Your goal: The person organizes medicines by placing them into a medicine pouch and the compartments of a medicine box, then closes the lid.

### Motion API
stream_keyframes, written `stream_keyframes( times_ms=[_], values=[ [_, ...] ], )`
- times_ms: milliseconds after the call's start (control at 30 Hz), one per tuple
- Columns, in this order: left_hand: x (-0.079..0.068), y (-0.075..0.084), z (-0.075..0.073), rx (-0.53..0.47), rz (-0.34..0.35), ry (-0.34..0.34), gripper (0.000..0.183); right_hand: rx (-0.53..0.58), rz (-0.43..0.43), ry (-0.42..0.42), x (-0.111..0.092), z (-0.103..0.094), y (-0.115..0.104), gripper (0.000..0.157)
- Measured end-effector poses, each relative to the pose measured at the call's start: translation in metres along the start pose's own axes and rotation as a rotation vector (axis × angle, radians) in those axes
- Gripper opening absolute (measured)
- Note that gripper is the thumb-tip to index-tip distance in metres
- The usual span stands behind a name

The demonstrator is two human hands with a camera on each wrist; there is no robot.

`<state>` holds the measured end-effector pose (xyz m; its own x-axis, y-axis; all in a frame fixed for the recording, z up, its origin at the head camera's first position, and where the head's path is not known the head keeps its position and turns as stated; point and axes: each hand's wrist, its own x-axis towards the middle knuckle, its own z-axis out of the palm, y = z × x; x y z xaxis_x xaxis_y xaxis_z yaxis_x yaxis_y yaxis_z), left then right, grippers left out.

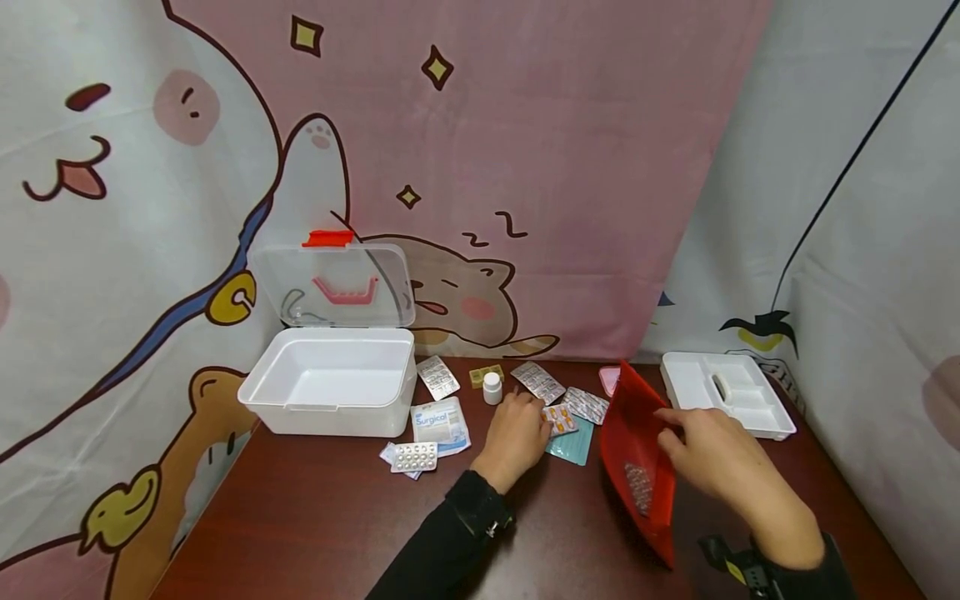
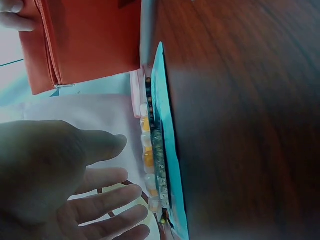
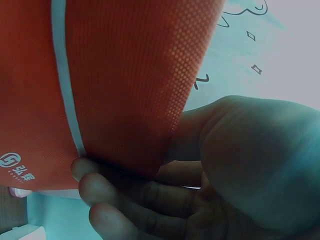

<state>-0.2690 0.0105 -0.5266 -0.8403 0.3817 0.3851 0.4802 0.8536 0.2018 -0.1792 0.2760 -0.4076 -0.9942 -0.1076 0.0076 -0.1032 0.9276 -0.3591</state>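
Note:
My right hand grips one side of a red zip pouch, which gapes upright on the table with a silver pack inside. In the right wrist view, fingers lie against the pouch's printed face. My left hand reaches over the medicine packs, fingers extended and nothing held in the left wrist view. Just beside it lies a blister pack of orange-and-white capsules, overlapping a teal packet. Two silver blister packs and a white pill bottle sit near the left hand's fingertips.
At the left stands a white box with its clear lid raised. Next to it lie a Surgical packet, a round-pill blister pack and another blister sheet. A white divided tray is at the far right.

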Motion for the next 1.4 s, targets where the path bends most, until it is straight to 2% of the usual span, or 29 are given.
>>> stream_keyframes(
  times_ms=[333, 567, 900, 1133, 1400],
  values=[
    [-0.006, -0.002, 0.008, -0.011, 0.004, -0.027, 0.014, -0.007, 0.008, -0.027, 0.000, -0.003, 0.008, 0.043],
    [-0.009, -0.006, 0.014, -0.029, -0.015, -0.051, 0.015, 0.032, 0.024, -0.063, 0.000, 0.003, 0.008, 0.046],
    [-0.007, -0.006, 0.013, -0.021, -0.003, -0.047, 0.015, 0.011, 0.030, -0.064, 0.002, -0.001, 0.014, 0.046],
    [0.000, -0.002, 0.009, -0.038, -0.034, -0.074, 0.039, 0.011, 0.035, -0.061, 0.002, -0.003, 0.013, 0.047],
    [0.001, -0.001, 0.008, -0.026, -0.017, -0.063, 0.039, 0.017, 0.040, -0.067, 0.002, -0.004, 0.015, 0.048]
  ],
)
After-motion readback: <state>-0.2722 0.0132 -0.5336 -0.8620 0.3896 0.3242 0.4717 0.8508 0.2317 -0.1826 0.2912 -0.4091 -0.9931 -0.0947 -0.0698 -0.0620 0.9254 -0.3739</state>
